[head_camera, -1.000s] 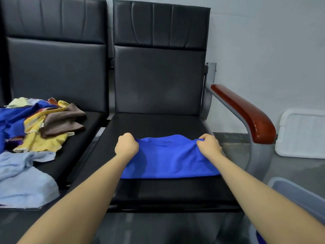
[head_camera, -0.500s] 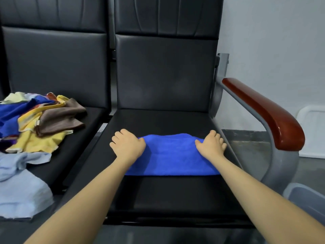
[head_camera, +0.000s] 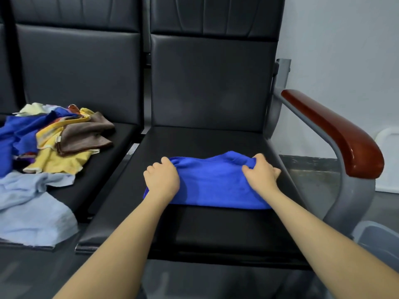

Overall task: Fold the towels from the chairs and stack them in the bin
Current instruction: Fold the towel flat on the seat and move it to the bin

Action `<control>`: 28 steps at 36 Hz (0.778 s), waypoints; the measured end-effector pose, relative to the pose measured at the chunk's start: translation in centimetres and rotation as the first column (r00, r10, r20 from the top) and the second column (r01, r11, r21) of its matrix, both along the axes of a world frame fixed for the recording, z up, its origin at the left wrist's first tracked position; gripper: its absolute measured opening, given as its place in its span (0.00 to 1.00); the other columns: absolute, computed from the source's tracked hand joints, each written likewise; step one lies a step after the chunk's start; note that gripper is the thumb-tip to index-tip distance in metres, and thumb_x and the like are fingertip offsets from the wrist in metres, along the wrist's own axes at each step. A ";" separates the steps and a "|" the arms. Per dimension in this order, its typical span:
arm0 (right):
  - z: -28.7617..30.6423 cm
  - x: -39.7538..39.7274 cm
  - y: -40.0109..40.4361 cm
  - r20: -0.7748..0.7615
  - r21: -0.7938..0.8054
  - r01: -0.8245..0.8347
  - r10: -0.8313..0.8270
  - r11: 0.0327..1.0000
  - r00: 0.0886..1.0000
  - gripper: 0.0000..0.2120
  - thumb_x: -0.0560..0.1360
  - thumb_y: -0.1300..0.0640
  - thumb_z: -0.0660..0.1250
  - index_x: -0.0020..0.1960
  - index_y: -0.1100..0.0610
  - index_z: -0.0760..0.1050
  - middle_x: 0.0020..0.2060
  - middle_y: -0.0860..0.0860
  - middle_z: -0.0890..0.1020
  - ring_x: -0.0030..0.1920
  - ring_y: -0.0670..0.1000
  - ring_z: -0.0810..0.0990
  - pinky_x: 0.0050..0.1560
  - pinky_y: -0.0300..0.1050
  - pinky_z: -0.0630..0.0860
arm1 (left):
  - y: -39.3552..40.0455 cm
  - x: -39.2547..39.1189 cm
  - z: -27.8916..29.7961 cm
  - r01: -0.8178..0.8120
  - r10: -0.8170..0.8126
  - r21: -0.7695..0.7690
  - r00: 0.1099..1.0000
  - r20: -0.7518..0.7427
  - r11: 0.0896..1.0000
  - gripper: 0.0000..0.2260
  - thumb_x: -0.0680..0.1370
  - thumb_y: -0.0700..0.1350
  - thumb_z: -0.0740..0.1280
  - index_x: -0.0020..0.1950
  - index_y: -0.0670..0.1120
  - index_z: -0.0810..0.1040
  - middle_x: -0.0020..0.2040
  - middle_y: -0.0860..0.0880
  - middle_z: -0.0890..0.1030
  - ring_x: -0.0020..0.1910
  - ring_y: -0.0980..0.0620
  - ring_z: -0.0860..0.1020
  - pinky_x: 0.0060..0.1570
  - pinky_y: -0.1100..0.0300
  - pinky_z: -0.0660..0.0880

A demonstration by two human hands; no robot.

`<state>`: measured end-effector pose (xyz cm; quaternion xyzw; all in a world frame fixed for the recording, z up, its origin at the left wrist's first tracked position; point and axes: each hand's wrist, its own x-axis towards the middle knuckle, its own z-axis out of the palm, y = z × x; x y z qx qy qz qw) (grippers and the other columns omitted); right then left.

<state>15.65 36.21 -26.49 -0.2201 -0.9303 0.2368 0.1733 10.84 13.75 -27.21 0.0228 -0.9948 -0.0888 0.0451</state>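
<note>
Blue towel [head_camera: 216, 182] lies folded on the right chair seat [head_camera: 194, 229], far edge bunched up. My left hand [head_camera: 162, 180] grips its left end, fingers curled over the cloth. My right hand [head_camera: 260, 173] pinches the right end, thumb on top, fingers wrapped around the lifted edge. Unfolded towel pile [head_camera: 49, 143] sits on the left chair seat [head_camera: 112, 152]: blue, yellow, brown, pale blue. Grey bin [head_camera: 375, 238] at lower right, only the rim in view; contents can't be seen.
</note>
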 end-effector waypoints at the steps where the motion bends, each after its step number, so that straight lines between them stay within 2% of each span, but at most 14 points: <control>1: 0.1 0.0 -0.1 -0.042 0.027 0.077 -0.075 0.997 0.996 0.10 0.76 0.59 0.62 0.56 0.57 0.67 0.51 0.54 0.76 0.57 0.58 0.73 0.57 0.50 0.60 | -0.1 0.0 0.2 0.019 -0.019 0.024 0.999 -0.027 1.000 0.11 0.82 0.43 0.55 0.63 0.41 0.64 0.58 0.40 0.77 0.57 0.41 0.75 0.49 0.54 0.66; 3: 0.0 0.0 -0.1 -0.094 0.143 0.183 -0.171 0.973 0.981 0.18 0.73 0.64 0.63 0.62 0.58 0.66 0.59 0.57 0.71 0.60 0.60 0.70 0.60 0.53 0.62 | -0.3 -0.1 0.7 0.045 -0.039 0.073 0.996 -0.080 0.996 0.14 0.82 0.42 0.55 0.67 0.40 0.60 0.55 0.41 0.79 0.53 0.40 0.77 0.44 0.55 0.65; 6: -0.6 0.1 -0.2 -0.133 0.282 0.136 -0.101 0.950 0.986 0.23 0.72 0.67 0.62 0.66 0.57 0.65 0.61 0.57 0.67 0.58 0.60 0.68 0.58 0.52 0.62 | -0.7 -0.1 0.9 0.059 -0.050 0.069 0.990 -0.133 0.996 0.17 0.82 0.45 0.55 0.69 0.40 0.58 0.54 0.42 0.79 0.52 0.41 0.78 0.42 0.55 0.64; 9: -1.2 -0.1 -0.5 -0.104 0.286 -0.071 0.104 0.956 0.989 0.19 0.75 0.63 0.63 0.65 0.56 0.67 0.62 0.54 0.67 0.59 0.57 0.68 0.59 0.49 0.61 | -1.0 -0.2 0.4 0.046 -0.037 0.079 0.993 -0.114 0.996 0.19 0.81 0.47 0.58 0.67 0.39 0.59 0.54 0.43 0.78 0.51 0.41 0.78 0.43 0.55 0.64; 12: -1.9 -0.1 -1.4 -0.033 0.265 -0.322 0.342 0.909 0.939 0.15 0.78 0.58 0.61 0.64 0.54 0.69 0.63 0.50 0.69 0.61 0.54 0.69 0.59 0.46 0.60 | -1.2 0.0 0.2 0.034 -0.028 0.077 0.996 -0.082 0.996 0.16 0.77 0.41 0.59 0.63 0.39 0.62 0.52 0.44 0.77 0.49 0.42 0.77 0.43 0.56 0.64; 14: -2.1 -0.2 -2.0 0.042 0.244 -0.464 0.469 0.852 0.882 0.17 0.79 0.54 0.60 0.68 0.53 0.68 0.67 0.47 0.69 0.66 0.51 0.67 0.63 0.44 0.59 | -1.1 0.3 0.4 0.040 -0.034 0.084 0.997 -0.067 0.996 0.15 0.75 0.39 0.59 0.61 0.40 0.63 0.52 0.44 0.76 0.49 0.42 0.77 0.44 0.56 0.63; 16: -2.2 -0.3 -2.3 0.194 0.219 -0.562 0.529 0.797 0.826 0.22 0.81 0.48 0.57 0.74 0.49 0.63 0.73 0.45 0.64 0.73 0.48 0.60 0.70 0.44 0.55 | -1.1 0.5 0.4 0.063 -0.059 0.054 0.995 -0.075 0.997 0.16 0.76 0.38 0.59 0.62 0.39 0.62 0.53 0.44 0.76 0.49 0.42 0.77 0.43 0.56 0.63; 18: -2.1 -0.3 -2.4 0.378 0.185 -0.606 0.514 0.773 0.770 0.25 0.81 0.41 0.52 0.77 0.44 0.55 0.77 0.43 0.54 0.77 0.47 0.51 0.75 0.47 0.49 | -1.2 0.5 0.4 0.089 -0.085 0.030 0.991 -0.107 0.996 0.16 0.76 0.36 0.58 0.63 0.40 0.62 0.53 0.44 0.76 0.49 0.42 0.77 0.42 0.57 0.64; 20: -1.9 -0.2 -2.3 0.480 0.165 -0.619 0.486 0.767 0.730 0.27 0.80 0.38 0.48 0.77 0.40 0.48 0.77 0.42 0.47 0.77 0.46 0.44 0.76 0.50 0.43 | -1.5 0.4 0.5 0.109 -0.100 0.049 0.983 -0.151 0.993 0.15 0.77 0.34 0.57 0.63 0.41 0.62 0.54 0.44 0.75 0.47 0.42 0.78 0.39 0.56 0.64; 23: -1.9 0.0 -2.4 0.532 0.187 -0.629 0.460 0.755 0.711 0.29 0.79 0.35 0.45 0.77 0.39 0.42 0.77 0.42 0.42 0.77 0.47 0.40 0.76 0.53 0.40 | -1.7 0.4 1.3 0.142 -0.118 0.102 0.970 -0.215 0.985 0.15 0.77 0.33 0.55 0.63 0.43 0.64 0.54 0.45 0.74 0.46 0.42 0.76 0.38 0.55 0.65; 28: -2.1 0.2 -2.7 0.532 0.210 -0.614 0.438 0.761 0.725 0.30 0.79 0.34 0.44 0.77 0.40 0.41 0.77 0.43 0.42 0.77 0.47 0.40 0.76 0.54 0.40 | -1.0 0.8 3.3 0.209 -0.144 0.211 0.947 -0.286 0.955 0.14 0.77 0.35 0.54 0.60 0.46 0.68 0.53 0.46 0.77 0.46 0.44 0.74 0.40 0.55 0.63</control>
